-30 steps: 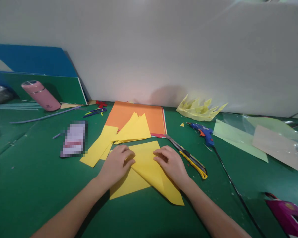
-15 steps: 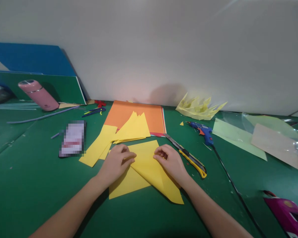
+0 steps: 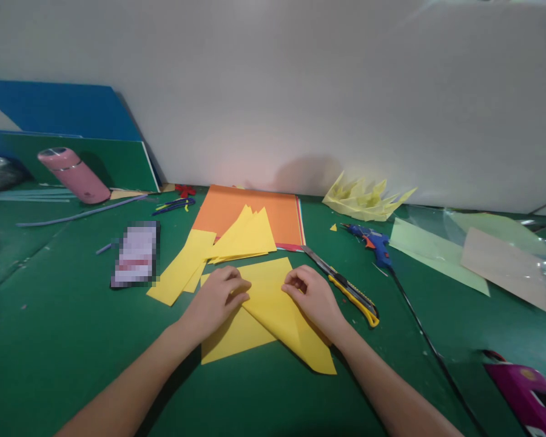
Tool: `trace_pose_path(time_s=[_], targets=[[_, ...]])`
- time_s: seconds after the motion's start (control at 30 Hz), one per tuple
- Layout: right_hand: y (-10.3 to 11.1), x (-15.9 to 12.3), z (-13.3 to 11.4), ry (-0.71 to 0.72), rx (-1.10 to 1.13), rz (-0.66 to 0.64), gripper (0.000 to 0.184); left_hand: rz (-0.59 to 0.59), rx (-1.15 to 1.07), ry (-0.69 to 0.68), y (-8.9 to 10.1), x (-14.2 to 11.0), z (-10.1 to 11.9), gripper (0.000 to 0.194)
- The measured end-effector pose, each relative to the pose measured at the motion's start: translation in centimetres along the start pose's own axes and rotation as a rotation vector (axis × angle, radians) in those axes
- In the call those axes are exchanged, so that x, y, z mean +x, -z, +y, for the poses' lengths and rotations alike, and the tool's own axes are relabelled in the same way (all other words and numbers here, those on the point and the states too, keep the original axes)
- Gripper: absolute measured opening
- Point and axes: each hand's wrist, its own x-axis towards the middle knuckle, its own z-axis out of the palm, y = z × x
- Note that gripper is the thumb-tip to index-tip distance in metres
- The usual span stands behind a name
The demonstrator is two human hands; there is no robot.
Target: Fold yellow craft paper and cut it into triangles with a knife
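Observation:
A yellow paper sheet (image 3: 273,303) lies partly folded on the green table, one corner turned over into a diagonal flap. My left hand (image 3: 216,300) rests on its left part, fingers curled and pressing the fold. My right hand (image 3: 313,297) sits on the right part, fingers bent and pinching the paper's folded edge. Just beyond them lie several folded yellow triangles (image 3: 248,237) and a yellow strip (image 3: 182,267).
An orange paper stack (image 3: 279,212) lies behind the triangles. A yellow utility knife (image 3: 346,288) is right of my right hand, a blue glue gun (image 3: 375,243) with black cord farther right. A phone (image 3: 136,255), pink bottle (image 3: 75,176) and pale yellow paper crown (image 3: 364,197) stand around.
Almost nothing moved. My right hand's fingers curled more tightly on the folded edge, and both hands stayed on the sheet.

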Motion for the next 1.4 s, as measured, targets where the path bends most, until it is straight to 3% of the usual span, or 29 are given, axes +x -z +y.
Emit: trace_pose_path(time_s=[0.6, 0.77, 0.9, 1.07, 1.23, 1.33, 1.4], targets=[[-0.1, 0.0, 0.3, 0.041, -0.007, -0.006, 0.014, -0.130, -0.161, -0.062, 0.8, 0.1, -1.7, 0.029], [-0.1, 0.0, 0.4, 0.047, -0.017, -0.011, 0.012, -0.151, -0.126, -0.008, 1.0, -0.3, -1.1, 0.020], [-0.1, 0.0, 0.2, 0.041, -0.018, -0.017, 0.013, -0.184, -0.062, 0.041, 1.3, -0.7, 0.0, 0.027], [0.0, 0.0, 0.1, 0.040, -0.028, -0.022, 0.014, -0.120, -0.006, 0.055, 0.8, -0.9, 1.6, 0.031], [0.0, 0.0, 0.1, 0.051, -0.029, -0.019, 0.014, -0.059, 0.035, 0.062, -0.1, -1.2, 2.9, 0.012], [0.0, 0.0, 0.1, 0.044, -0.022, -0.025, 0.015, -0.072, 0.088, 0.026, 0.2, -1.1, 2.3, 0.003], [0.0, 0.0, 0.2, 0.043, -0.021, -0.030, 0.014, -0.055, 0.145, 0.040, 0.7, -0.9, 1.3, 0.008]])
